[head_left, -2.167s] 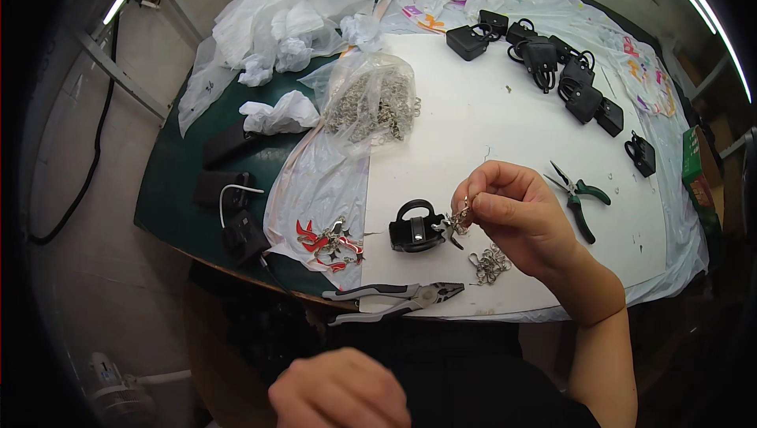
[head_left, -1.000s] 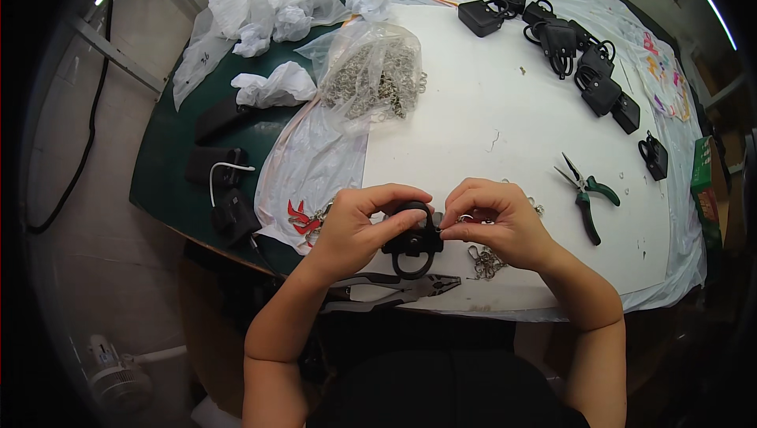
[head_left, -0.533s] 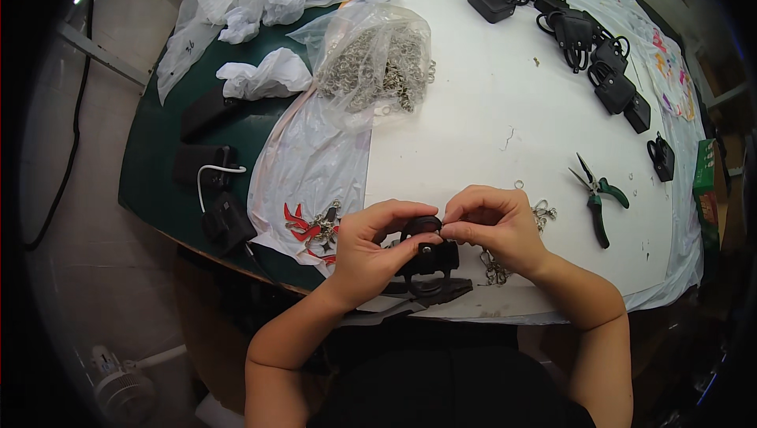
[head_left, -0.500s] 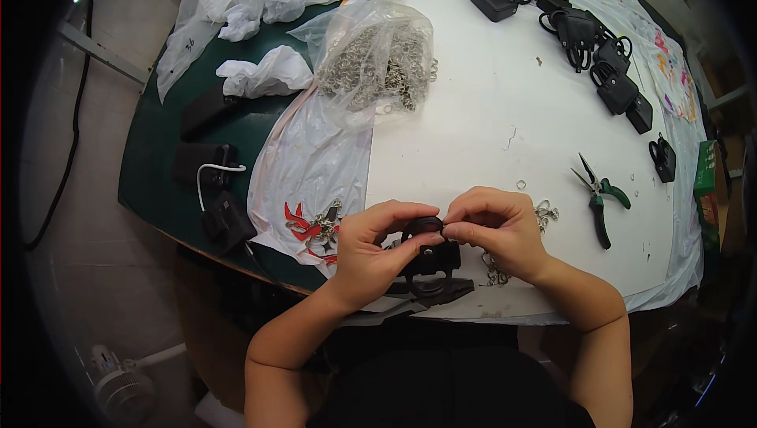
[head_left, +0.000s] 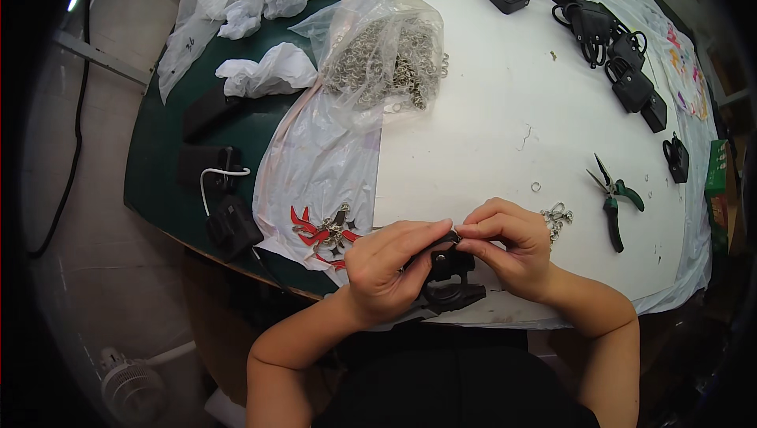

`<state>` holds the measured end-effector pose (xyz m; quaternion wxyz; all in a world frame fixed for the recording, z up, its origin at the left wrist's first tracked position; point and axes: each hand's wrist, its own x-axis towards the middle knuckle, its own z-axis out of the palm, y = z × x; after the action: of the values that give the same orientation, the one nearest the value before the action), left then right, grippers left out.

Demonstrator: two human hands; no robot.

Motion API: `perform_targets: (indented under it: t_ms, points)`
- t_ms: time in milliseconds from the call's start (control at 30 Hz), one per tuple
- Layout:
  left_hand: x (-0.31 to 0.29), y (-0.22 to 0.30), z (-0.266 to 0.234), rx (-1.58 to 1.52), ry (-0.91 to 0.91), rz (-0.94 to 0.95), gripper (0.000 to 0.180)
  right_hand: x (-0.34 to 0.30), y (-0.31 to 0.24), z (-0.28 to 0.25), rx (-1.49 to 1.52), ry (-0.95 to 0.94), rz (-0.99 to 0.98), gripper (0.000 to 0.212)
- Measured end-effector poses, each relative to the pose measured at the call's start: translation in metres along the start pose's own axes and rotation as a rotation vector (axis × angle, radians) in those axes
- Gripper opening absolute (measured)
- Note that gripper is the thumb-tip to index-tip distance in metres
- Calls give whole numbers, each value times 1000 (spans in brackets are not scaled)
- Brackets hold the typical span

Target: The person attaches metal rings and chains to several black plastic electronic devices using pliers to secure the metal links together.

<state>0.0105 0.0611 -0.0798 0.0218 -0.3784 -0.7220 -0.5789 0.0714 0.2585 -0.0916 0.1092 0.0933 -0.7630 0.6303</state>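
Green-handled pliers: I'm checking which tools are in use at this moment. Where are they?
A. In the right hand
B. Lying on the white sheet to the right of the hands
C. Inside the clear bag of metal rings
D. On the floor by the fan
B: the green-handled pliers lie untouched on the white sheet, right of the right hand, which with the left hand grips a small black piece.
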Motion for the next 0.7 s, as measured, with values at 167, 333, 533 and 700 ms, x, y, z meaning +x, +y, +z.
perform_targets:
  t_ms: [167,333,533,700]
  points:
    - [3,1,2,71,-11,94,43,1,-6,-2,-95,9,-35,12]
    - [2,0,-3,56,-13,63,39,8,-13,3,87,-16,168,12]
    - [4,-5,0,-207,-57,-201,30,9,-15,-7,443,-94,493,14]
    - [3,3,-2,-137,10,-205,29,9,-20,-6,342,-32,333,17]
